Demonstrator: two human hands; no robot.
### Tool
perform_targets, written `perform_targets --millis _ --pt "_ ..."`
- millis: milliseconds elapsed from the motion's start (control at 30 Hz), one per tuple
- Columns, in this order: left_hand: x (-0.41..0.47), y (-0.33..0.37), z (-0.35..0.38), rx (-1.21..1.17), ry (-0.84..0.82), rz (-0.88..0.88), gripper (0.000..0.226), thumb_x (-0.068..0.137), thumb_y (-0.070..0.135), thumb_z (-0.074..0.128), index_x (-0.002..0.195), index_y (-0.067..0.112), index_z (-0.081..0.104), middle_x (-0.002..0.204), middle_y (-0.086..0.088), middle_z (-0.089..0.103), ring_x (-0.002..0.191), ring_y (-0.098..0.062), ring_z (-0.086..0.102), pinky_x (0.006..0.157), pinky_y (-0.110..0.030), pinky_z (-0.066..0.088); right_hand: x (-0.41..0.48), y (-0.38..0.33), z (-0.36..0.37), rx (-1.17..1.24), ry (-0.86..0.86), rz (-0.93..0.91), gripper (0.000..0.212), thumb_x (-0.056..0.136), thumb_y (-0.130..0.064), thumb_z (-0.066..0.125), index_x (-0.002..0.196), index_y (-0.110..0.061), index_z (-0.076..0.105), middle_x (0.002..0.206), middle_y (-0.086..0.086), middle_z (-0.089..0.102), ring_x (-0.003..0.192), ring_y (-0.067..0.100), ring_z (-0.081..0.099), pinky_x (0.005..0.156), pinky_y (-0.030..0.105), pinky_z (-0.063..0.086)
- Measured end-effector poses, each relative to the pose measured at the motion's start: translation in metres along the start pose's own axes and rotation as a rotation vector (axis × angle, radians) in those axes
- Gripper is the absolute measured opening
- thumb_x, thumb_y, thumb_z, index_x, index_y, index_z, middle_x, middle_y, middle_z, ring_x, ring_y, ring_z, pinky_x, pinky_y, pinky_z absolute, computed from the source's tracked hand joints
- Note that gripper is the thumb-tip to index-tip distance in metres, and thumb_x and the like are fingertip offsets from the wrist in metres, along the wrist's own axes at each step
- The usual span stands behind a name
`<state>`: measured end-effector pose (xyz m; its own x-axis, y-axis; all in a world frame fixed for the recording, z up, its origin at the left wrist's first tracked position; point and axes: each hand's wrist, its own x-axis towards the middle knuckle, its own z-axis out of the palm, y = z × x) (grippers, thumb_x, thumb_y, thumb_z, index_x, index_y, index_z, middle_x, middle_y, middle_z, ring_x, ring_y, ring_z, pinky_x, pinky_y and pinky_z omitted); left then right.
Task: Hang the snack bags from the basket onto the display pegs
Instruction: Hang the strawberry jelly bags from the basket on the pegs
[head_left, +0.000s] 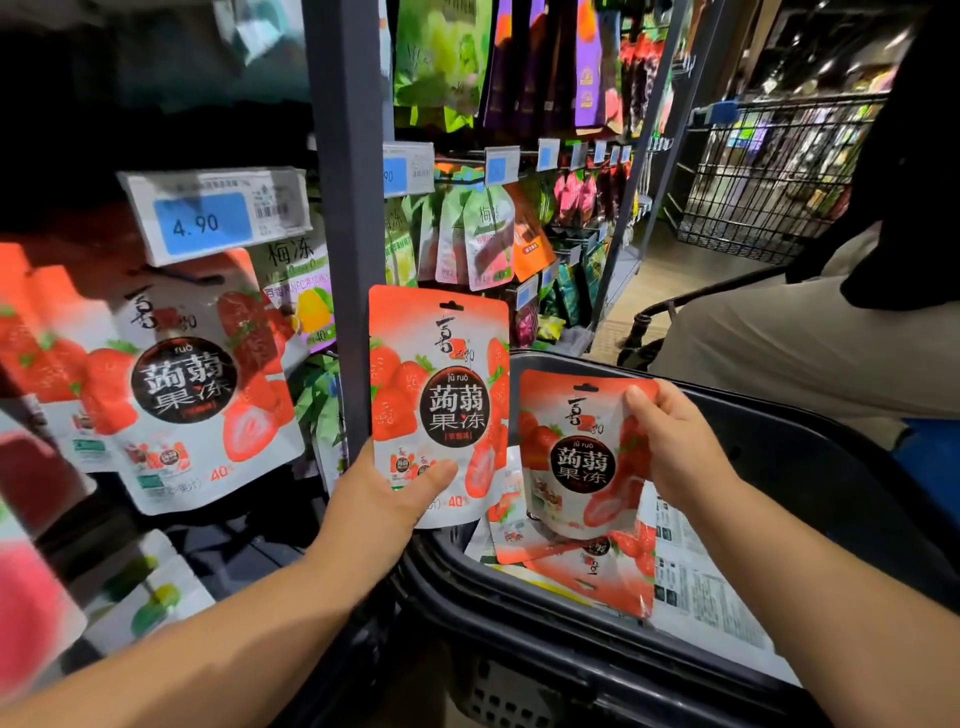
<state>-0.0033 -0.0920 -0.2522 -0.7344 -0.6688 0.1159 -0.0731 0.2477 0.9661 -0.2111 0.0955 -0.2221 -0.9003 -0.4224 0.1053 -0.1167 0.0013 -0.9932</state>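
Raised bag (439, 395) overlaps the grey post (353, 208) beside hung bags (197, 389).

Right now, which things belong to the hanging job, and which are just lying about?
Job: left hand, left bag, right hand, right bag, basket, spare bags, hung strawberry bags.
Lying about: price tag, wire cart, green bags.

Glossy plastic snack bags (439, 400); matt black plastic basket (779, 457); dull grey metal post (348, 208); wire cart (769, 171).
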Motion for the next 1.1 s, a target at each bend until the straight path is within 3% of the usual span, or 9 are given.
perform_targets --millis 200,333,433,533,633,800,933,1033,1100 --pt "-0.006 0.007 0.002 -0.108 0.052 0.008 0.024 0.083 0.022 0.075 0.106 0.026 0.068 0.093 0.016 0.075 0.084 0.006 0.067 0.064 -0.002 0.044 -0.007 -0.031 -0.003 0.081 0.061 -0.137 0.021 0.103 -0.019 0.049 0.085 -0.023 0.060 0.089 0.017 0.067 0.083 0.033 0.065 0.080 0.053 0.053" --pt "-0.007 0.016 -0.003 -0.133 0.080 0.039 0.020 0.084 0.019 0.074 0.104 0.020 0.070 0.090 0.014 0.074 0.076 0.013 0.064 0.061 0.000 0.041 -0.008 -0.051 0.008 0.184 0.057 -0.189 0.018 0.103 -0.014 0.046 0.089 -0.017 0.056 0.070 0.002 0.072 0.063 0.016 0.070 0.058 0.033 0.058" --pt "-0.009 0.021 -0.008 -0.205 0.065 0.032 0.025 0.085 0.018 0.073 0.109 0.021 0.069 0.095 0.012 0.076 0.085 0.006 0.068 0.074 -0.009 0.050 -0.012 -0.065 0.024 0.216 -0.003 -0.179 0.016 0.103 -0.012 0.045 0.092 -0.014 0.055 0.068 0.002 0.073 0.061 0.016 0.070 0.054 0.030 0.057" --pt "-0.011 0.025 -0.010 -0.309 0.025 0.027 0.029 0.086 0.014 0.072 0.112 0.024 0.067 0.103 0.011 0.075 0.098 -0.007 0.070 0.090 -0.030 0.053 -0.013 -0.075 0.040 0.175 -0.016 -0.152 0.017 0.103 -0.012 0.045 0.091 -0.013 0.057 0.072 0.005 0.073 0.065 0.019 0.071 0.061 0.035 0.059" --pt "-0.013 0.029 -0.013 -0.382 -0.034 0.051 0.031 0.081 0.022 0.077 0.110 0.029 0.071 0.109 0.007 0.074 0.104 -0.014 0.069 0.095 -0.040 0.051 -0.014 -0.084 0.055 0.118 0.008 -0.159 0.018 0.102 -0.012 0.049 0.087 -0.014 0.060 0.076 0.007 0.073 0.070 0.022 0.071 0.075 0.044 0.057" --pt "-0.020 0.035 -0.018 -0.433 -0.072 0.054 0.042 0.062 0.044 0.080 0.103 0.040 0.071 0.108 0.005 0.074 0.104 -0.017 0.069 0.099 -0.049 0.050 -0.015 -0.096 0.077 0.106 0.023 -0.079 0.013 0.095 -0.018 0.056 0.093 -0.012 0.067 0.093 0.018 0.074 0.086 0.036 0.072 0.086 0.057 0.056" --pt "-0.026 0.038 -0.022 -0.512 -0.130 0.026 0.046 0.058 0.037 0.088 0.101 0.035 0.075 0.109 -0.003 0.075 0.104 -0.023 0.070 0.100 -0.049 0.049 -0.018 -0.103 0.094 0.080 0.046 -0.053 0.034 0.072 -0.036 0.063 0.092 -0.009 0.070 0.096 0.021 0.073 0.093 0.041 0.070 0.083 0.063 0.055" --pt "-0.030 0.043 -0.027 -0.547 -0.152 -0.001 0.031 0.070 0.011 0.083 0.095 0.029 0.078 0.105 -0.006 0.075 0.100 -0.024 0.071 0.089 -0.038 0.056 -0.024 -0.111 0.105 0.084 0.029 -0.043 0.029 0.078 -0.033 0.063 0.095 -0.010 0.070 0.096 0.020 0.073 0.092 0.040 0.071 0.085 0.063 0.055" --pt "-0.032 0.045 -0.031 -0.567 -0.138 -0.031 0.028 0.074 0.000 0.076 0.095 0.018 0.078 0.104 -0.008 0.075 0.100 -0.025 0.071 0.089 -0.039 0.055 -0.031 -0.115 0.113 0.080 0.002 -0.055 0.037 0.075 -0.035 0.061 0.098 -0.007 0.067 0.098 0.024 0.072 0.094 0.044 0.069 0.086 0.065 0.053"
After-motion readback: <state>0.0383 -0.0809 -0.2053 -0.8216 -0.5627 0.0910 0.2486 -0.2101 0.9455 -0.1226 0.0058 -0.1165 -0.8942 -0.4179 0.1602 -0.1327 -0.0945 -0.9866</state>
